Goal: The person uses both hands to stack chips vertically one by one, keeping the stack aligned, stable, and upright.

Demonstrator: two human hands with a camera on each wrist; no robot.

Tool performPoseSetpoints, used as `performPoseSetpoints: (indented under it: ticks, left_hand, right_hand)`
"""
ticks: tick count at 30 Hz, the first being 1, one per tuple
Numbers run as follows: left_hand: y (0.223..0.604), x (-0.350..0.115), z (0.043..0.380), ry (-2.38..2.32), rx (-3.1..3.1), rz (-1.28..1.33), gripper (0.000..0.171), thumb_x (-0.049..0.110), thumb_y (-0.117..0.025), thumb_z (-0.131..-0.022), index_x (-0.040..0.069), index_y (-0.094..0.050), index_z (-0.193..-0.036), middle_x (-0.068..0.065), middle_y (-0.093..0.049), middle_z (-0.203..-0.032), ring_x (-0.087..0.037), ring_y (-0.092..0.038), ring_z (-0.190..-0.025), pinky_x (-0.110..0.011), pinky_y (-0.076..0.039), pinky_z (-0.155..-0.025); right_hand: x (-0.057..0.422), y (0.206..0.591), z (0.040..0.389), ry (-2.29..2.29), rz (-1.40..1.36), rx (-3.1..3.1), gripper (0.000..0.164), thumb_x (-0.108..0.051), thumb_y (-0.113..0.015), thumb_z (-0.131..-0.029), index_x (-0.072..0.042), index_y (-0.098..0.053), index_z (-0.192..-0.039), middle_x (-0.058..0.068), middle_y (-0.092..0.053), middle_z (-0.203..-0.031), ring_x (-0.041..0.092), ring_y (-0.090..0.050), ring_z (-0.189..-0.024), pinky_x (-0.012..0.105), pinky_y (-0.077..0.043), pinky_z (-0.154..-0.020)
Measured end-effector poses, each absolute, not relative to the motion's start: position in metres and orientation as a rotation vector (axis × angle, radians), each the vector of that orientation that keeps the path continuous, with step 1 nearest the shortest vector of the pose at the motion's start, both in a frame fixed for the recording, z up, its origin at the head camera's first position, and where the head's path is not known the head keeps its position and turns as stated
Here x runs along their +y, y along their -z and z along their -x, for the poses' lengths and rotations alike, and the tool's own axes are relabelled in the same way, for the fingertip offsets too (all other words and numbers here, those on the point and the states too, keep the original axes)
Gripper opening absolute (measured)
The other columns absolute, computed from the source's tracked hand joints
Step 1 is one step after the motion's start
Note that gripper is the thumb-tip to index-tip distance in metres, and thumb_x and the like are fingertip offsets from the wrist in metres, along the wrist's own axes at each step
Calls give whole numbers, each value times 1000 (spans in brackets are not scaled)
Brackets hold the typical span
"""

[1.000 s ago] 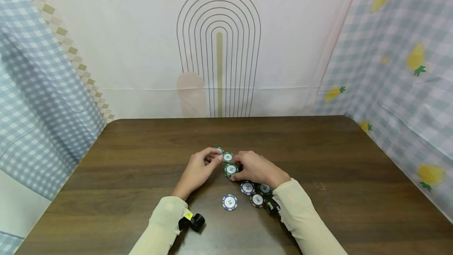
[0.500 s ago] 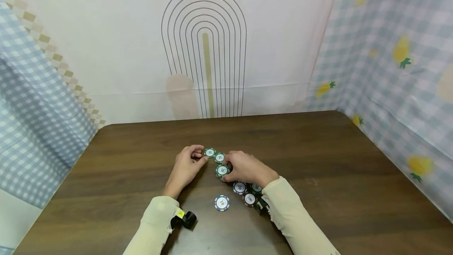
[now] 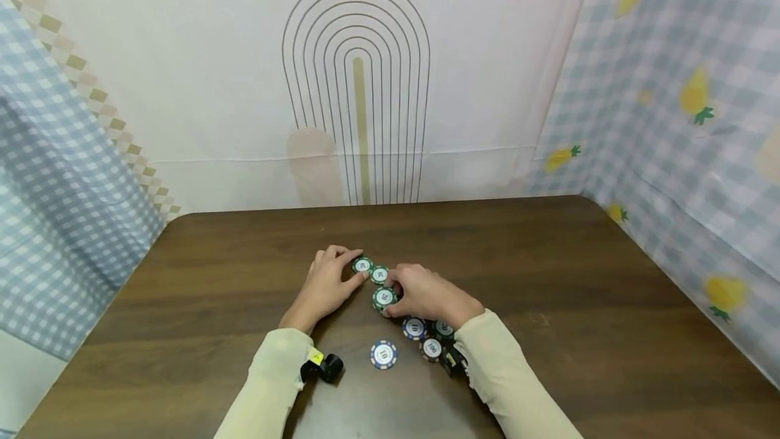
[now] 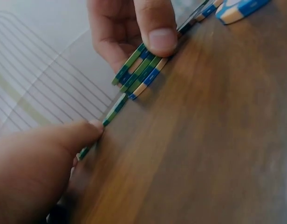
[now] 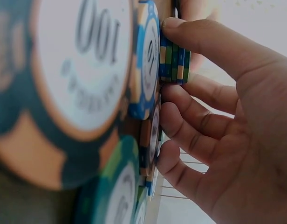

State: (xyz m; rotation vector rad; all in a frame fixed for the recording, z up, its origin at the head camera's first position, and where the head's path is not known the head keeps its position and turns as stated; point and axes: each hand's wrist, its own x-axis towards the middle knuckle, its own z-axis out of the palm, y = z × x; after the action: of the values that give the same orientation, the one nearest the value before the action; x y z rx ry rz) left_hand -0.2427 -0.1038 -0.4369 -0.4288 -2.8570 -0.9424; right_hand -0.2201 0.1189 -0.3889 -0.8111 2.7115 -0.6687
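Two green poker chips lie side by side on the dark wooden table. My left hand point(image 3: 323, 284) has its index finger at the far edge and its thumb at the near edge of the left green chip point(image 3: 362, 265); the other green chip point(image 3: 380, 275) is just to its right. In the left wrist view the thumb touches the chip's rim. My right hand point(image 3: 428, 292) grips a short stack of poker chips point(image 3: 384, 297) between thumb and fingers. The right wrist view shows green and blue layers in that stack point(image 5: 175, 63), its top chip green.
A blue chip point(image 3: 383, 354) lies alone nearer the person. Another blue chip point(image 3: 414, 328), a dark chip point(image 3: 431, 349) marked 100 and a green one point(image 3: 443, 329) lie below the right hand, partly under the forearm. Patterned cloths point(image 3: 670, 120) hang around the table point(image 3: 183, 330).
My left fingers drew back from the left green chip, then came in again around it. The right hand stays at its stack. The head view has shifted slightly.
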Motion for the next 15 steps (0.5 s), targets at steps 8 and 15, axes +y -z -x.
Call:
performPoseSetpoints:
  ticks: [8,15]
  left_hand:
    - [433,-100,238,1003,-2869,403,39,32,-75,-100,16,-71,-135,-14,-57,-137,-37,-48,-125,-56,-37,-107]
    - [434,-101,241,975,-2806,487,36,29,-77,-99,9,-69,-128,-11,-62,-127,-31,-51,-118,-48,-38,-95]
  right_hand:
    - [119,390,217,683,821,2703,26,-26,-85,-90,-12,-72,-107,-2,-59,-91,13,-55,-77,31,-47,-68]
    - [120,390,221,678,818,2714,26,-26,-86,-90,-12,-72,-106,-2,-59,-90,13,-55,-76,30,-46,-66]
